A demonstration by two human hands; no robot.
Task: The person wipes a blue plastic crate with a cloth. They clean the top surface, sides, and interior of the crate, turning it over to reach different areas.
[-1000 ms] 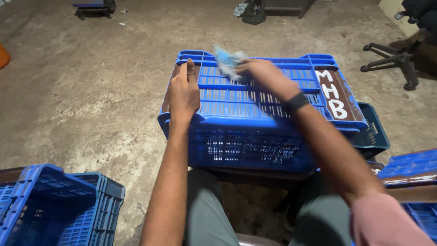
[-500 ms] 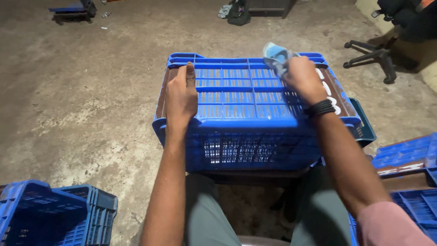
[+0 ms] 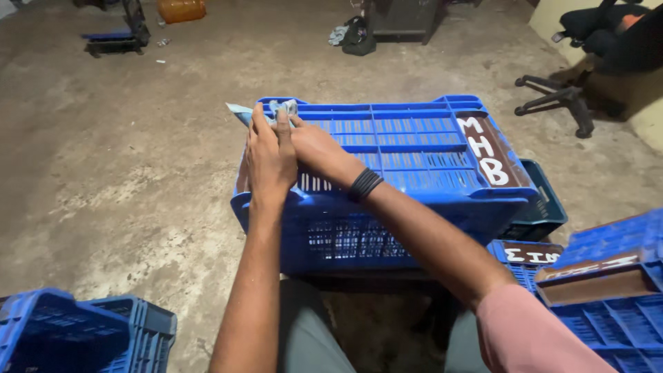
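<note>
the upturned blue crate (image 3: pixel 407 148) is sitting stiff and steady beneath both grips. the left hand (image 3: pixel 271 160) and right hand (image 3: pixel 312 146) are pinching 1 soft, light cloth (image 3: pixel 280 109) at its far-left corner.

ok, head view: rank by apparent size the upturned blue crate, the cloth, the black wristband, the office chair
1. upturned blue crate
2. office chair, farther away, so unsure
3. cloth, partly hidden under the hands
4. black wristband
</note>
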